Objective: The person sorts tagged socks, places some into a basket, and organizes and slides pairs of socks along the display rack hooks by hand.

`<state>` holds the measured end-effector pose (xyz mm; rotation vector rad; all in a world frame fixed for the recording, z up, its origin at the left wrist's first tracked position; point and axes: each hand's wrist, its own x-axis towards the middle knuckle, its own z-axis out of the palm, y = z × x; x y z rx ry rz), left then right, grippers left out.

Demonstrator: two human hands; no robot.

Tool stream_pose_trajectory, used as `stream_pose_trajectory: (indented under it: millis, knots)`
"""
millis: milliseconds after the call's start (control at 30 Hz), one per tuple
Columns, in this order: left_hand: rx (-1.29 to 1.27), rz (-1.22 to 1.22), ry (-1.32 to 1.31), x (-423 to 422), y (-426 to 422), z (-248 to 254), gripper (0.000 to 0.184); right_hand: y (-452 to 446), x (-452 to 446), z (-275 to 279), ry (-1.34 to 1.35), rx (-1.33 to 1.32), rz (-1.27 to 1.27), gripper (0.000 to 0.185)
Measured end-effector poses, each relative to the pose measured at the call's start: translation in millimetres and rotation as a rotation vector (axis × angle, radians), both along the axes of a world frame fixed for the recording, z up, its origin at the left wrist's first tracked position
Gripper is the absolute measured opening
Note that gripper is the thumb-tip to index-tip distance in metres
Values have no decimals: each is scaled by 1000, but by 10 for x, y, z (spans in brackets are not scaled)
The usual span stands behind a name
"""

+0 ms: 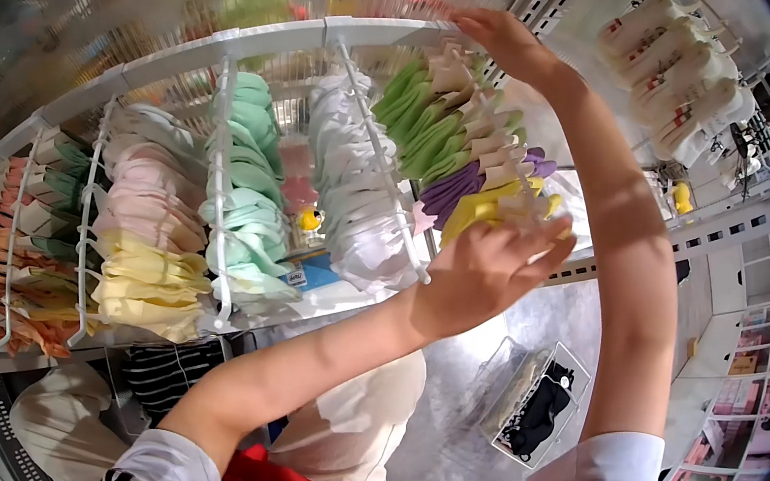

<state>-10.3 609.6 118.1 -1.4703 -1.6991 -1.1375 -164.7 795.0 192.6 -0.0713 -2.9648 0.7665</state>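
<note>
My left hand (493, 265) is at the front end of a display hook, its fingers curled beside a bunch of yellow socks (481, 212) with beige card tops. What lies between its fingertips is hidden. Behind the yellow ones on that hook hang purple socks (452, 189) and green socks (411, 110), also on beige cards. At the back of the rack, my right hand (506, 42) rests on the white rail (386, 32) with its fingers stretched out. The right arm reaches around the right side of the hook.
Left of the hands, parallel hooks carry white (355, 176), mint (246, 170) and pink (147, 180) folded fabric items. A small yellow duck figure (311, 218) sits between rows. Below stands a wire basket (534, 407) with black items. White goods (678, 80) hang at upper right.
</note>
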Motion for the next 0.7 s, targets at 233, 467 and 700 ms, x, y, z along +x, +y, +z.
stream_pose_trajectory:
  millis: [233, 467, 700]
  knots:
    - [-406, -248, 188, 122, -990, -312, 56, -173, 875, 45, 12, 167, 26, 32]
    - [-453, -196, 223, 300, -1899, -456, 31, -1266, 1242, 343, 144, 19, 225, 32]
    - [-463, 4, 249, 175, -2958, -134, 25, -2336, 1280, 635, 268, 85, 523, 33]
